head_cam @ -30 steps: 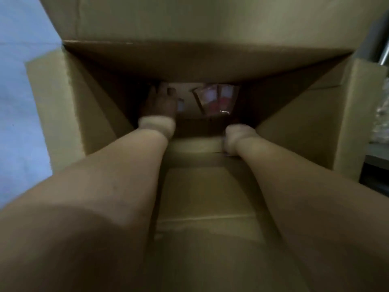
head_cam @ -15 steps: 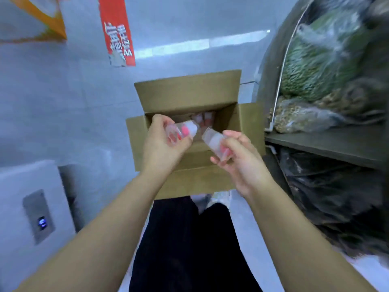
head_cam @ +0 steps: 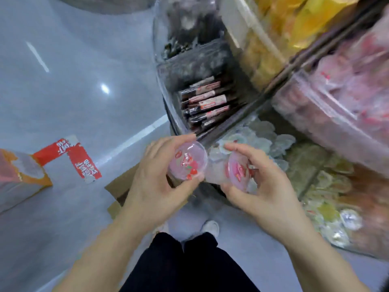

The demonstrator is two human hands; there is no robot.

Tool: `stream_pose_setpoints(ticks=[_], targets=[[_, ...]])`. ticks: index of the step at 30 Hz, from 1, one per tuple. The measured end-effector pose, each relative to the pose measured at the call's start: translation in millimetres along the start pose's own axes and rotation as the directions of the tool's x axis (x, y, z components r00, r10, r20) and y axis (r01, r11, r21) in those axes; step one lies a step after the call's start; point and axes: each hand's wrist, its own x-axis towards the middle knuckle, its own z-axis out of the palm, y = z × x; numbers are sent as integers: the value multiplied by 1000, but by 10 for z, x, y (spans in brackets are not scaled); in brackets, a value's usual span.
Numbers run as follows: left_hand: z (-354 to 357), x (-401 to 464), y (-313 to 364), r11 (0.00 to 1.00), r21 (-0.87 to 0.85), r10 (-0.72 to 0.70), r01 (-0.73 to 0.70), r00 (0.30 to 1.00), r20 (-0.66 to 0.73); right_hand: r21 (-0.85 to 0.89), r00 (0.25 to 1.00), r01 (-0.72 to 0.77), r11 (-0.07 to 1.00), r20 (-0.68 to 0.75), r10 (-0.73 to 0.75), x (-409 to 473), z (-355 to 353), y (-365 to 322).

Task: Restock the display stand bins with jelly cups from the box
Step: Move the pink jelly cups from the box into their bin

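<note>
Bare forearms, black trousers, pale shoes

Both the left hand (head_cam: 155, 182) and the right hand (head_cam: 267, 186) are bare, with no sleeves showing up the forearms. The person wears black trousers (head_cam: 185, 264) and light-coloured shoes (head_cam: 211, 227), blurred at the toes.

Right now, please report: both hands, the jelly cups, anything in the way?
Left hand grips one jelly cup. Right hand grips a second cup. Both beside the display stand bins, not yet dropped in. Nothing seen blocking.
</note>
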Motion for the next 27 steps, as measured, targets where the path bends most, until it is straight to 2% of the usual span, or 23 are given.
stream_pose_setpoints(ticks=[3,7,11,15,19,23,27], targets=[[221,204,534,983,-119,156,-139,978,139,72,990,32,997,-140,-22,-233,-530,-95],[673,437,1154,955,-268,193,-126,952,238,128,958,90,988,-282,-51,-442,-1186,-110],[1081,612,1685,921,-324,317,-216,899,301,85,925,133,987,-370,-93,-577,-1754,-125],[1289,815,2040,892,-300,427,-339,850,309,1,892,139,990,-436,-125,-599,-2150,-208],[1351,1126,2219,859,-291,505,-422,793,341,46,833,143,989,-545,-95,-526,-2381,-198],[1391,1482,2337,820,-281,572,-499,721,391,16,777,109,994,-625,-75,-390,-2534,-177],[1438,1827,2451,771,-207,622,-603,640,451,105,795,34,994,-605,37,-265,-2642,-95]])
